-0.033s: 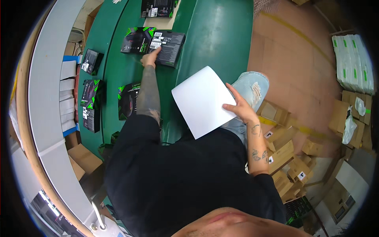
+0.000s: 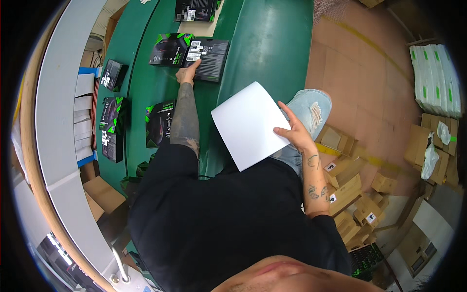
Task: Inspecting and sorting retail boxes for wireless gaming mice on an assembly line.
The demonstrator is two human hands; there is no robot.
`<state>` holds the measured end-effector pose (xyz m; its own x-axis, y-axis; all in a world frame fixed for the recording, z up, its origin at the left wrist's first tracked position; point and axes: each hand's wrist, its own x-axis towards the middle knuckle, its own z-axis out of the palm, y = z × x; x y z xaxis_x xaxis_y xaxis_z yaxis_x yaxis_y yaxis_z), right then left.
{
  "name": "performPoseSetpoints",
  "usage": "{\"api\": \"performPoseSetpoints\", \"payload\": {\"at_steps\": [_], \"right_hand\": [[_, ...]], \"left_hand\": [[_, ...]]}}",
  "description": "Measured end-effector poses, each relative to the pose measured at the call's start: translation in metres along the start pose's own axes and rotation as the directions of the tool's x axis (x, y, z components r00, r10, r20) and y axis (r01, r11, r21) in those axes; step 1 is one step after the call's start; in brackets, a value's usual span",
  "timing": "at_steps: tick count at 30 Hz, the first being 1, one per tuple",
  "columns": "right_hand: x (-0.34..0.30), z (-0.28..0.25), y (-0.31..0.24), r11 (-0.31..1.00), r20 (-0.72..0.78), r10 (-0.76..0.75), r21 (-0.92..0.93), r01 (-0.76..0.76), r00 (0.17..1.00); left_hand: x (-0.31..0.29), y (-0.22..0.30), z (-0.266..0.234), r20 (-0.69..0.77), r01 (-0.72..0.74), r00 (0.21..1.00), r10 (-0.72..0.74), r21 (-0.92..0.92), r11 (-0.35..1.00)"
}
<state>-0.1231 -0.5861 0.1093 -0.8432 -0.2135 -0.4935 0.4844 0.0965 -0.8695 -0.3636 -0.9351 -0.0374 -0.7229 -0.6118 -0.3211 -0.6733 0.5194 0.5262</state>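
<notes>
My left hand (image 2: 186, 74) reaches out over the green work surface (image 2: 253, 44) to the near left corner of a black box (image 2: 210, 61). One digit lies on the box's top, against a white label; the other fingers look curled in and are partly hidden. Next to that box, on its left, is another black box (image 2: 171, 49) with green corners. My right hand (image 2: 297, 135) pinches a white sheet (image 2: 250, 126) at its right edge, thumb on top. The sheet bends slightly and hangs over my lap and the surface's edge.
More black-and-green boxes stand on the left, including one (image 2: 159, 124) beside my left forearm and one (image 2: 113, 115) farther left. Another box (image 2: 197, 9) is at the far end. Cardboard boxes (image 2: 346, 190) pile up at my right, and white stacked packs (image 2: 435, 80) stand beyond.
My left hand has shifted very slightly to the right on the box. The right hand and the white sheet are as before.
</notes>
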Motion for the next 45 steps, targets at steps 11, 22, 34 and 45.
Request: {"api": "performPoseSetpoints", "payload": {"at_steps": [11,22,34,45], "right_hand": [[0.008,0.027,-0.009,0.855,-0.137,-0.298,-0.479,0.200,0.945],[-0.019,-0.007,-0.054,0.529,-0.722,-0.320,0.401,0.748,0.614],[-0.048,-0.013,-0.040,0.677,-0.641,-0.570,-0.012,0.736,0.514],[-0.024,-0.030,0.006,0.323,-0.206,-0.126,0.917,0.236,0.970]], "left_hand": [[-0.074,0.038,-0.067,-0.206,-0.701,0.713,0.671,-0.241,0.671],[-0.323,0.102,-0.097,0.023,-0.805,-0.435,0.900,-0.457,-0.377],[-0.309,0.161,-0.076,0.094,-0.869,-0.035,0.995,-0.494,0.016],[-0.264,0.171,-0.101,0.512,-0.456,-0.395,0.763,-0.830,0.321]]}}
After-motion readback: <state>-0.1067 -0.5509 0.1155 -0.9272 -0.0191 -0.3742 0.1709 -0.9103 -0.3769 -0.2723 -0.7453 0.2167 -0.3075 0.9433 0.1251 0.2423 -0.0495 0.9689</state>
